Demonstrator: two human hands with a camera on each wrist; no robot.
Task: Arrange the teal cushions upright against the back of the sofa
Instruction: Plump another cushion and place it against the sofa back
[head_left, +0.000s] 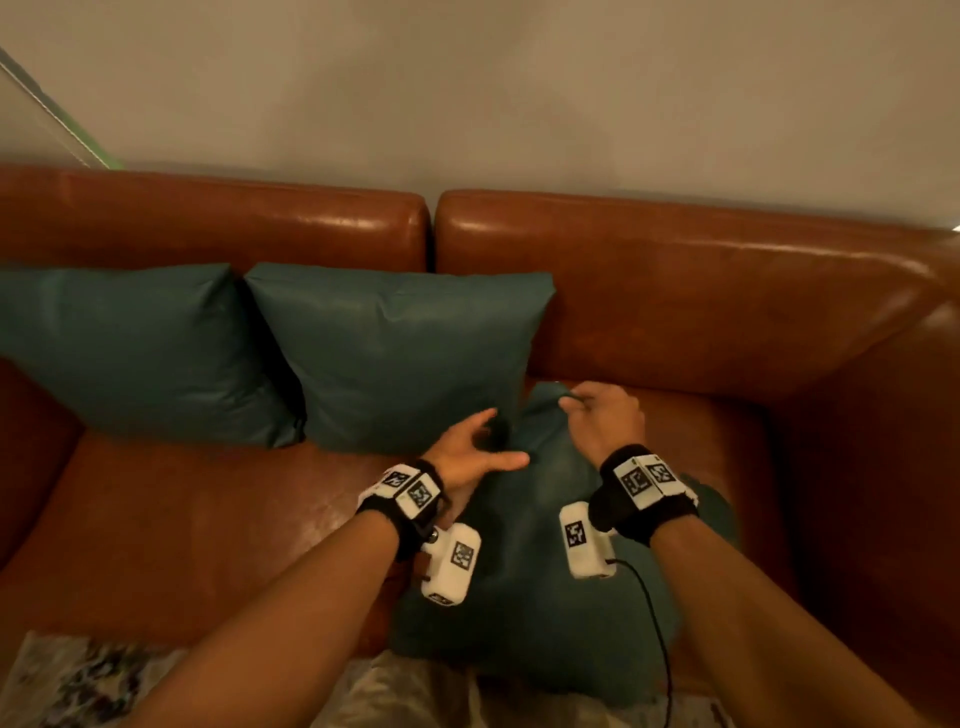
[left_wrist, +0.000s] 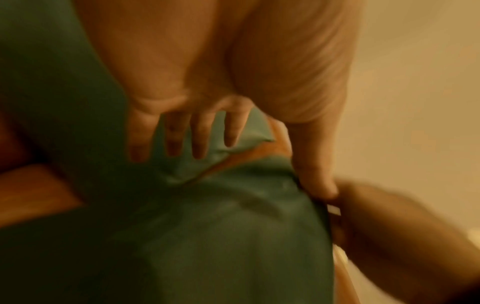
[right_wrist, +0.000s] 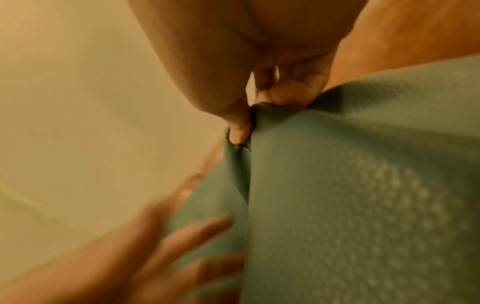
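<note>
Two teal cushions stand upright against the brown leather sofa back (head_left: 675, 260): one at far left (head_left: 130, 348), one in the middle (head_left: 405, 353). A third teal cushion (head_left: 530, 597) lies tilted on the seat, reaching over the front edge. My right hand (head_left: 602, 410) pinches its far top corner (right_wrist: 255, 115) between thumb and fingers. My left hand (head_left: 478, 447) hovers over the cushion's left edge with fingers spread and straight (left_wrist: 197, 133); the blurred wrist view shows the thumb (left_wrist: 317, 174) along the cushion's edge (left_wrist: 233, 226).
The sofa's right armrest (head_left: 883, 415) bounds the seat on the right. Bare seat leather (head_left: 208, 519) lies left of the third cushion. A patterned rug (head_left: 78, 680) shows below the sofa front. A plain wall (head_left: 467, 93) rises behind the sofa.
</note>
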